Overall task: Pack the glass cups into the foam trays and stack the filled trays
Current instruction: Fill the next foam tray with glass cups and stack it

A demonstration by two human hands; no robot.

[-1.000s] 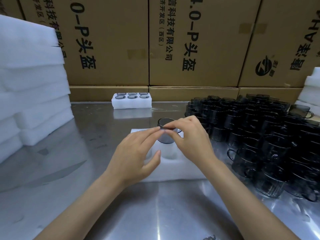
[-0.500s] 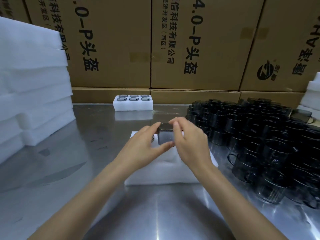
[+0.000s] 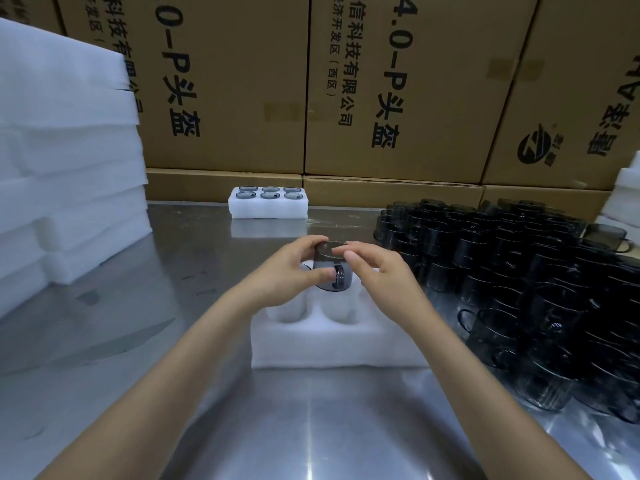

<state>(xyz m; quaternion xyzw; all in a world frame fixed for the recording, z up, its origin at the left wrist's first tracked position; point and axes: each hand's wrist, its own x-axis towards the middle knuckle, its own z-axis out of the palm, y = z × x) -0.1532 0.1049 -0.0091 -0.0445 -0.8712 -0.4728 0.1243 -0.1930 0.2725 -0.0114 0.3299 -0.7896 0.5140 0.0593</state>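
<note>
Lowering a smoky grey glass cup (image 3: 331,271) toward a back pocket of the white foam tray (image 3: 332,336) on the steel surface (image 3: 207,393), left hand (image 3: 289,275) gripping, right hand (image 3: 375,271) fingertips steadying its rim; seating it upright likely comes next

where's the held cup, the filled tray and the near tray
held cup (image 3: 330,268), head view, on its dark side wall
filled tray (image 3: 268,208), head view, on its white front wall
near tray (image 3: 332,348), head view, on its bare front face
</note>
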